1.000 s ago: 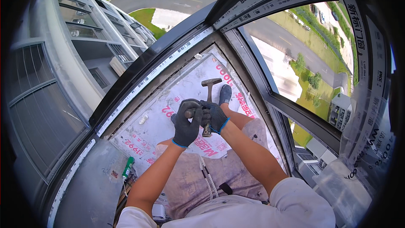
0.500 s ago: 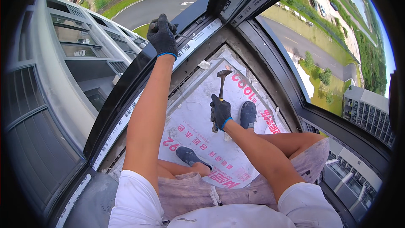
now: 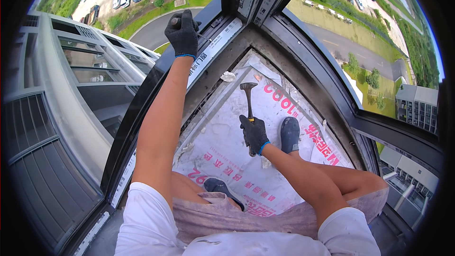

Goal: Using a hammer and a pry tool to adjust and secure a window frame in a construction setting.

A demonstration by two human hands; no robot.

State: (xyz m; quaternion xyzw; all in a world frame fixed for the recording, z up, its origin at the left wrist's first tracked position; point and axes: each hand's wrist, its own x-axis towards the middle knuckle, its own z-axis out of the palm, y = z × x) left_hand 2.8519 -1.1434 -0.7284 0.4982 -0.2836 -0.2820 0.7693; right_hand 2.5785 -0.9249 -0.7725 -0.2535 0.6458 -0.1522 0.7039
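My left hand [image 3: 182,37], in a dark glove, is closed round the handle of a slim tool [image 3: 176,22] against the upper part of the left window frame [image 3: 217,41]; a thin metal shaft points right toward the frame, its tip hard to make out. My right hand [image 3: 254,135], also gloved, grips a hammer [image 3: 248,92] lower down over the floor covering [image 3: 227,118], the head upward and slightly left.
Dark frames [image 3: 332,99] meet in a corner around me, with building and ground far below outside. My shoes [image 3: 289,135] rest on the printed covering, beside my bent legs. A white crumpled scrap [image 3: 228,77] lies near the left sill.
My hands have parted: the left moved up and left to the frame with the slim tool, while the right stayed lower with the hammer. My view has tilted toward the outside.
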